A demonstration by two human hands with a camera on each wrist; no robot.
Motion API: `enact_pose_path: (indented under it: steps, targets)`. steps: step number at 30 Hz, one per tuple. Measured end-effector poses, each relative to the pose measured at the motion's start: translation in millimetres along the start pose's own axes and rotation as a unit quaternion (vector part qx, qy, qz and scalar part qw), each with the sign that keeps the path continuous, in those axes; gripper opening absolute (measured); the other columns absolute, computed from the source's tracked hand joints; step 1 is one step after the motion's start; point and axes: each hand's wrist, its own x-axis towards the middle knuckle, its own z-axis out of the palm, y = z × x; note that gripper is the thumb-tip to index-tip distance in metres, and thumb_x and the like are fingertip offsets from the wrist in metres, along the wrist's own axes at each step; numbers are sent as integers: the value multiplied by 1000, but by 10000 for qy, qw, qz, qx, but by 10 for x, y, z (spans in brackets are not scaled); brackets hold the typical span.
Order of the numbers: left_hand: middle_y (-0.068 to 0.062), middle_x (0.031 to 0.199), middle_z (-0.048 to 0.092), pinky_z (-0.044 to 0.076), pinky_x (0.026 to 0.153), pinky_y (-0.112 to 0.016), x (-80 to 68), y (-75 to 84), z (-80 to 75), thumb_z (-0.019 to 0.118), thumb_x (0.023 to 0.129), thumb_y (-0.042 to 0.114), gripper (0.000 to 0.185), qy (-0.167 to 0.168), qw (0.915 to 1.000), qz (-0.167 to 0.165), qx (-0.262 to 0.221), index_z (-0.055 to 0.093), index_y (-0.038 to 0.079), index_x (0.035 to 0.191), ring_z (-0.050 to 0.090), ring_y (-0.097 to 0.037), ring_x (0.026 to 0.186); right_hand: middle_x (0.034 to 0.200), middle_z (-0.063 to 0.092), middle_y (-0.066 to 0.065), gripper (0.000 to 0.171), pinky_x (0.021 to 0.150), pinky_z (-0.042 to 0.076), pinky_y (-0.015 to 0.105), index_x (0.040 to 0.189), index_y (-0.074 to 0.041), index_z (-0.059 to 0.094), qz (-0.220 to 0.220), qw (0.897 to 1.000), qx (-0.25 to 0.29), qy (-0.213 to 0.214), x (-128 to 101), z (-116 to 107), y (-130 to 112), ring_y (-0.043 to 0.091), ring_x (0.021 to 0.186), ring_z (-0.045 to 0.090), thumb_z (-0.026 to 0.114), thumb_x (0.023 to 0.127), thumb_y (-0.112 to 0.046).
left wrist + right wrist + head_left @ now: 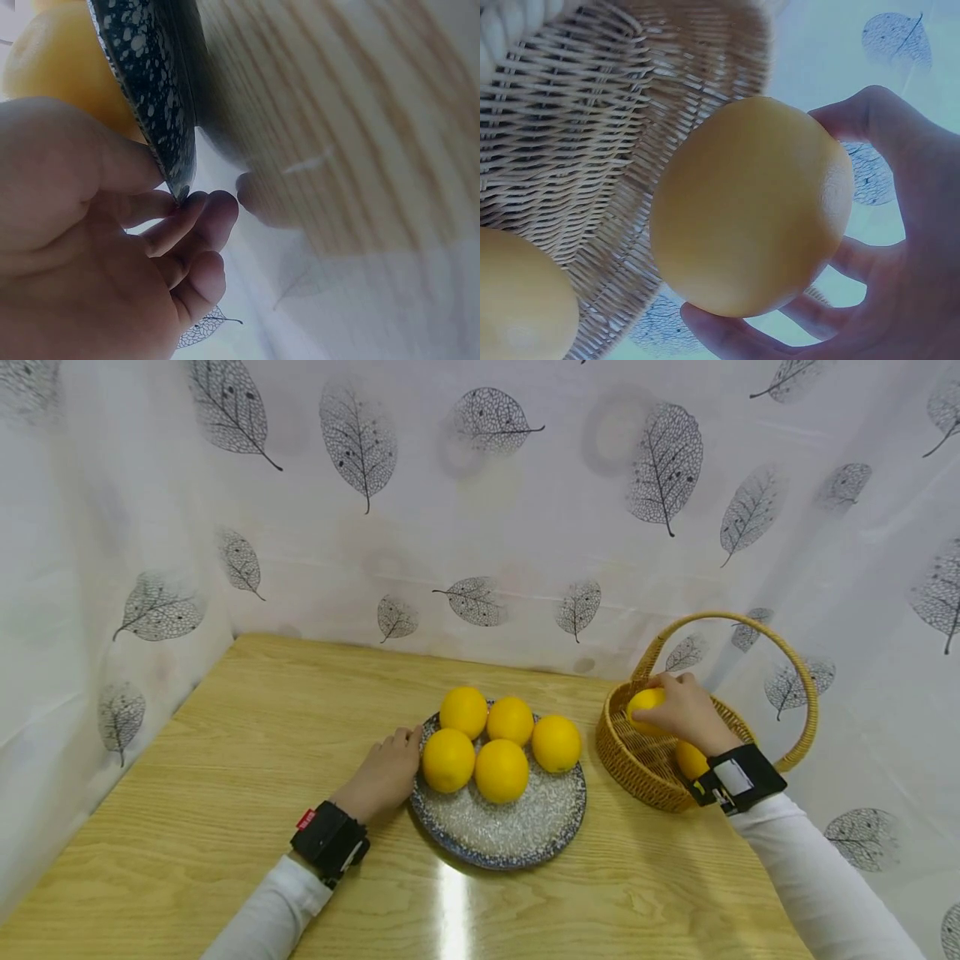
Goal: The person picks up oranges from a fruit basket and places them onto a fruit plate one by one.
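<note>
In the head view my right hand [686, 714] is over the wicker basket [633, 768], gripping an orange [645, 706] at the basket's left side. The right wrist view shows thumb and fingers spread around that orange [750, 210]. Another orange [690, 760] lies lower in the basket, partly covered by my wrist. My left hand [388, 770] holds the left rim of a speckled grey plate [517, 835] with a dark blue edge. Up close, its thumb lies against the rim [150, 82] and the other fingertips meet the edge. Several oranges [502, 771] sit together on the plate's far half.
A wooden table [300, 710] carries the plate, with the basket to its right. The basket's tall arched handle [806, 693] rises beyond my right hand. A pale curtain with leaf prints [480, 527] hangs along the back and sides.
</note>
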Motion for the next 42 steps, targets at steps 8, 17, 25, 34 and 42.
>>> enact_pose_path:
  steps: [8, 17, 25, 34, 42]
  targets:
    - [-32, 141, 48, 46, 105, -57, -3, 6, -9, 46, 102, -2, 52, -1, 10000, -24, 2, 35, -12, 152, 52, -44, 128, 135, 40, 41, 70, 77, 46, 46, 139, 5, 51, -142, 9995, 94, 267, -190, -6, -165, 45, 102, 50, 72, 85, -35]
    - [-32, 143, 47, 45, 106, -56, 24, -16, 21, 48, 103, -1, 53, -62, 9999, -39, 72, 34, -11, 153, 52, -43, 130, 134, 41, 35, 62, 73, 43, 39, 135, -1, 54, -228, 9975, 393, 540, -458, 53, -364, 43, 102, 47, 73, 84, -34]
    - [-31, 145, 46, 44, 109, -56, 68, -49, 59, 47, 104, 1, 54, -112, 9999, -65, 55, 32, -10, 154, 50, -43, 132, 133, 43, 33, 57, 83, 43, 53, 131, -5, 58, -301, 9960, 357, 766, -647, 199, -561, 53, 112, 46, 74, 85, -35]
    - [-32, 145, 46, 44, 109, -57, 52, -27, 35, 47, 103, -1, 54, -129, 9999, -58, 36, 33, -11, 154, 50, -44, 132, 132, 45, 29, 57, 86, 44, 55, 130, -5, 60, -423, 9926, 507, 1022, -796, 467, -777, 50, 113, 46, 76, 83, -32]
    - [-32, 145, 46, 44, 109, -56, 52, -33, 31, 46, 104, 0, 54, -130, 9999, -61, 14, 32, -10, 155, 51, -44, 132, 129, 48, 25, 57, 83, 49, 51, 130, -7, 61, -557, 9908, 642, 1054, -902, 712, -913, 46, 112, 48, 79, 84, -34]
